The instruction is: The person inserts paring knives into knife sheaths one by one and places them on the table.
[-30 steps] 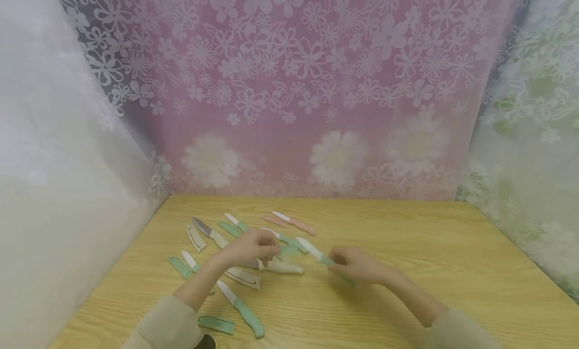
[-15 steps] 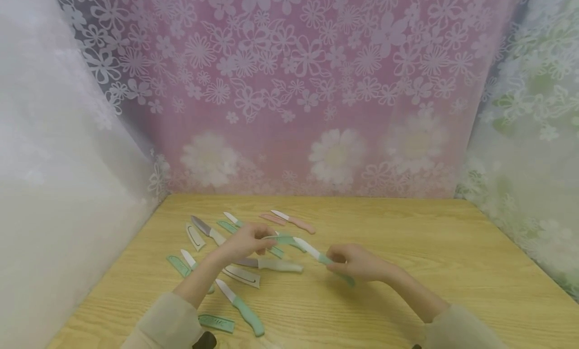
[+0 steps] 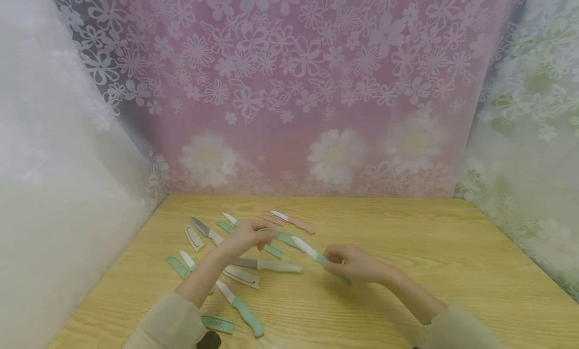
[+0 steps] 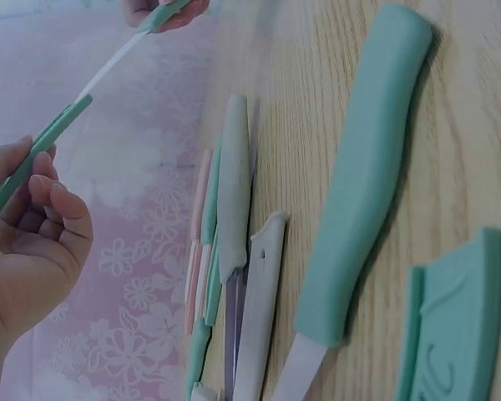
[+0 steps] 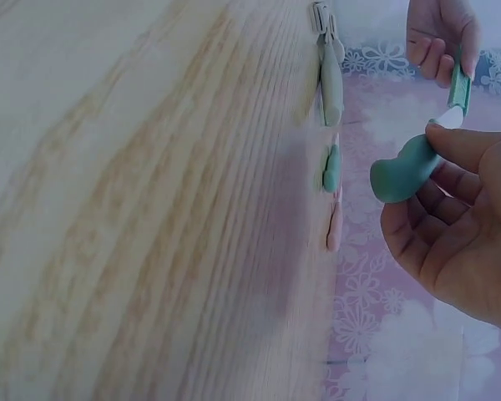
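My left hand [image 3: 246, 237] pinches a green knife sheath [image 4: 48, 149] between thumb and fingers, above the table. In my right hand [image 3: 355, 263] is a paring knife [image 5: 405, 171], gripped by its green handle, its white blade [image 3: 304, 247] pointing left toward the sheath. Both wrist views show the blade's tip end right at the sheath's mouth, nearly in line with it. Below the left hand lie a cream-handled knife [image 3: 279, 266] with a grey blade and a cream sheath [image 3: 242, 277]. Nearer the front rests another green-handled knife [image 3: 246, 316] beside its green sheath [image 3: 218, 325].
On the wooden table [image 3: 407, 228], a pink knife [image 3: 300, 225] with a pink sheath [image 3: 270, 219] lies at the back. At the left are a cream sheath [image 3: 194, 237], a green sheath [image 3: 177, 267] and several more bare knives. Patterned curtains stand behind and at both sides.
The left hand has shifted slightly up and left and turned the sheath edge-on. The right hand has moved a little left, keeping hold of the knife. The knives on the table stay put.
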### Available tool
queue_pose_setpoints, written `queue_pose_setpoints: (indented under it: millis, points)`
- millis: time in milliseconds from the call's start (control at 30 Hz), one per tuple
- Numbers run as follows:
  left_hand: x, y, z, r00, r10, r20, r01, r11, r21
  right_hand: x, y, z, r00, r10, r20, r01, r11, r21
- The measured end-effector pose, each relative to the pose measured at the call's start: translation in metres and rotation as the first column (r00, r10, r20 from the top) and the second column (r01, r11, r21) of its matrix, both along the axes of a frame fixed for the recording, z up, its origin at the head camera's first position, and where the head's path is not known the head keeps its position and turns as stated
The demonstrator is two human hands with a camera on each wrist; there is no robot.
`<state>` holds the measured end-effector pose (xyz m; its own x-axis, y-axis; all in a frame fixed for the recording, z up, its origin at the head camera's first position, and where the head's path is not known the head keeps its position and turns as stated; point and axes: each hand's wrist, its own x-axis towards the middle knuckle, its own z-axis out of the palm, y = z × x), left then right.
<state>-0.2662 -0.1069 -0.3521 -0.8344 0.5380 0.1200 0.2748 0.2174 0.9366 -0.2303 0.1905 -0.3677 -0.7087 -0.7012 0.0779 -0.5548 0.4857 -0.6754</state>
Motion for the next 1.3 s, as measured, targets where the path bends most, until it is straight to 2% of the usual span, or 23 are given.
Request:
queue_pose_setpoints:
  millis: [100,167,300,400,533,600,667,800,867,967,1133,1200,1300]
  points:
    - [-0.001,0.003,-0.001,0.998,0.023,0.06,-0.028,0.996,0.089,0.0,-0.001,-0.001,1.0,-0.003,0.013,0.003,1.0,-0.022]
    - [0.0,0.006,-0.002,0.991,0.072,0.114,-0.088,0.986,0.14,0.001,-0.003,-0.002,0.999,-0.002,0.037,0.003,0.999,-0.042]
    - [0.0,0.013,-0.006,0.957,0.202,0.208,-0.243,0.95,0.196,0.005,-0.009,-0.003,0.994,-0.01,0.109,0.02,0.996,-0.084]
    - [0.0,0.019,-0.007,0.94,0.252,0.232,-0.306,0.923,0.236,0.008,-0.015,-0.003,0.988,-0.017,0.155,0.036,0.992,-0.122]
    - [-0.002,0.027,-0.008,0.943,0.227,0.245,-0.3,0.899,0.32,0.012,-0.022,-0.003,0.981,-0.035,0.188,0.065,0.986,-0.151]
    - [-0.004,0.029,-0.009,0.939,0.196,0.282,-0.294,0.882,0.367,0.014,-0.026,-0.003,0.975,-0.06,0.214,0.095,0.983,-0.156]
    - [-0.005,0.032,-0.008,0.922,0.167,0.35,-0.315,0.848,0.427,0.016,-0.029,-0.004,0.965,-0.069,0.253,0.116,0.978,-0.175]
    - [-0.006,0.04,-0.004,0.879,0.106,0.466,-0.372,0.762,0.529,0.021,-0.035,-0.006,0.942,-0.054,0.332,0.138,0.962,-0.235]
    - [-0.006,0.043,-0.002,0.874,0.089,0.478,-0.382,0.735,0.561,0.023,-0.037,-0.007,0.937,-0.035,0.348,0.135,0.954,-0.269]
    - [-0.006,0.048,0.0,0.879,0.077,0.47,-0.377,0.716,0.588,0.026,-0.04,-0.007,0.936,-0.029,0.35,0.142,0.942,-0.303]
    - [-0.005,0.053,0.003,0.865,0.082,0.495,-0.412,0.678,0.608,0.028,-0.042,-0.007,0.934,-0.072,0.349,0.19,0.93,-0.315]
    - [-0.004,0.055,0.003,0.863,0.078,0.499,-0.415,0.672,0.613,0.028,-0.042,-0.008,0.937,-0.092,0.336,0.205,0.925,-0.319]
    - [-0.004,0.057,0.004,0.872,0.064,0.486,-0.401,0.664,0.631,0.029,-0.042,-0.007,0.946,-0.11,0.306,0.214,0.919,-0.332]
